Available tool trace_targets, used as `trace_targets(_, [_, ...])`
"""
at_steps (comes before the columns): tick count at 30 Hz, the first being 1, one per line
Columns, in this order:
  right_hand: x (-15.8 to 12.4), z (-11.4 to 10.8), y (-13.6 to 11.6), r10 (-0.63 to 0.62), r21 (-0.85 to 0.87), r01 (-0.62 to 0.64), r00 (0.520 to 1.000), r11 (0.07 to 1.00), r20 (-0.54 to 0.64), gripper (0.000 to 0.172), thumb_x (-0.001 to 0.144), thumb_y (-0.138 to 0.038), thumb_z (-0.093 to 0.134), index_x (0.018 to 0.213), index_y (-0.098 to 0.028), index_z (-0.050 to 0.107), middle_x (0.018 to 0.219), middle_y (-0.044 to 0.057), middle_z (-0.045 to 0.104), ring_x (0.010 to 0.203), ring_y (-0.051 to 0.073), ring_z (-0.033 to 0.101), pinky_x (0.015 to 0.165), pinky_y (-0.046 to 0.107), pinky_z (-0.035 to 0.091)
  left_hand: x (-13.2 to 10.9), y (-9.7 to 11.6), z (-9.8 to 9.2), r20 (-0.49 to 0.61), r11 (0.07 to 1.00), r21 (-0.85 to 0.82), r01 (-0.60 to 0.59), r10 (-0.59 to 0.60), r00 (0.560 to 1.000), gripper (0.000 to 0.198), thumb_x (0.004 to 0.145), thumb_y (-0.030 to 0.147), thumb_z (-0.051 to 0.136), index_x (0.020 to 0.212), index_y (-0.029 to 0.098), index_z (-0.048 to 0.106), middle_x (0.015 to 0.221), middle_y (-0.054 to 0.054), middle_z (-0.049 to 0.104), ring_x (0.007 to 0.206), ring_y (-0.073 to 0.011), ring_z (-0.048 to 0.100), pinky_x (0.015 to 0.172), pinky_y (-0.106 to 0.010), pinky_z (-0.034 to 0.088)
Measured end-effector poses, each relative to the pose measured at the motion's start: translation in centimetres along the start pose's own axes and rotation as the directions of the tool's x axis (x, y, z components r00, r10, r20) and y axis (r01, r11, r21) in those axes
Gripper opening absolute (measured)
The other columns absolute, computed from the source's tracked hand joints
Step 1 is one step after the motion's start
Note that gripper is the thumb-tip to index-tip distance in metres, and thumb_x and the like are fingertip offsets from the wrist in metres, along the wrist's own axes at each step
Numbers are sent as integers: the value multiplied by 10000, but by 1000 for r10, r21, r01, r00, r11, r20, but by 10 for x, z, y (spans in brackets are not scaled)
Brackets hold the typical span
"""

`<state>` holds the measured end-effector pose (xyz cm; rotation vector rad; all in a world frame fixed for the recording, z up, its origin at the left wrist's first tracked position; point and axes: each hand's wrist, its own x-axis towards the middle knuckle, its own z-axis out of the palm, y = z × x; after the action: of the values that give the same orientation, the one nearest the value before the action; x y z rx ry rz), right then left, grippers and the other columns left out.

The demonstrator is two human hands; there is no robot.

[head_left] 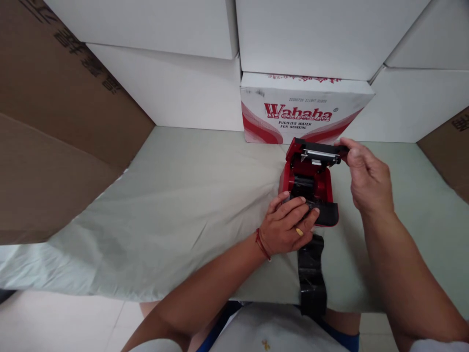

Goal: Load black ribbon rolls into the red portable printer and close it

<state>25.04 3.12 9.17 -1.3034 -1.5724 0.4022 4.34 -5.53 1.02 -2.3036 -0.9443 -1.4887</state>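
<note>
A red and black label printer (326, 188) sits on the cloth-covered table with its lid (317, 149) tilted up. My right hand (368, 171) pinches the right edge of that raised lid between thumb and fingers. Across the left part of the printer's front edge lies my left hand (291, 225), its fingers stretched out over the black front cover. Inside the open body a dark roller (303, 183) shows in part. From below the printer's front, a black glossy strip (312, 276) runs down past the table edge; its upper end is partly hidden near my left hand.
Behind the printer stands a white and red Wahaha water carton (304, 112). Plain white boxes (176, 88) are stacked along the back. Brown cartons rise at the left (54, 146) and right (449, 151). A pale green cloth (164, 195) covers the table.
</note>
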Motion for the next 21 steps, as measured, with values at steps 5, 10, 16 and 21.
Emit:
trace_targets(5, [-31, -11, -12, -34, -30, 35, 999, 999, 21, 360, 1131, -491, 563, 1224, -303, 856, 1252, 21, 863, 1245, 250, 786, 1171, 483, 575, -2, 0, -3, 17, 1000, -3, -15, 15, 1000, 286, 985, 250, 655, 1250, 215, 760, 1063, -34, 840, 1257, -190, 744, 1386, -412, 334])
trace_targets(10, [-66, -22, -6, -110, -41, 119, 977, 992, 184, 354, 1150, -412, 518, 1280, -320, 834, 1397, 44, 817, 1412, 273, 713, 1314, 595, 445, -5, 1, -3, 33, 1000, -16, -14, 14, 999, 321, 991, 264, 655, 1298, 257, 749, 1109, -33, 844, 1273, -200, 745, 1384, -433, 345])
trace_targets(16, [-82, -25, 3, -164, -188, 232, 933, 954, 319, 334, 1137, -325, 542, 1355, -328, 795, 1469, 59, 772, 1475, 274, 663, 1343, 645, 365, -9, -4, -1, 40, 992, -123, 30, -26, 999, 438, 993, 290, 662, 1430, 277, 692, 1164, -45, 823, 1301, -217, 731, 1348, -444, 392])
trace_targets(21, [-83, -20, 3, -148, -117, 188, 947, 975, 284, 339, 1135, -316, 540, 1346, -324, 805, 1457, 60, 780, 1466, 269, 671, 1313, 622, 428, -3, -27, -9, 91, 868, -371, 329, -318, 944, 615, 1108, 510, 469, 1674, 268, 464, 1457, -142, 758, 1499, -300, 638, 1329, -561, 374])
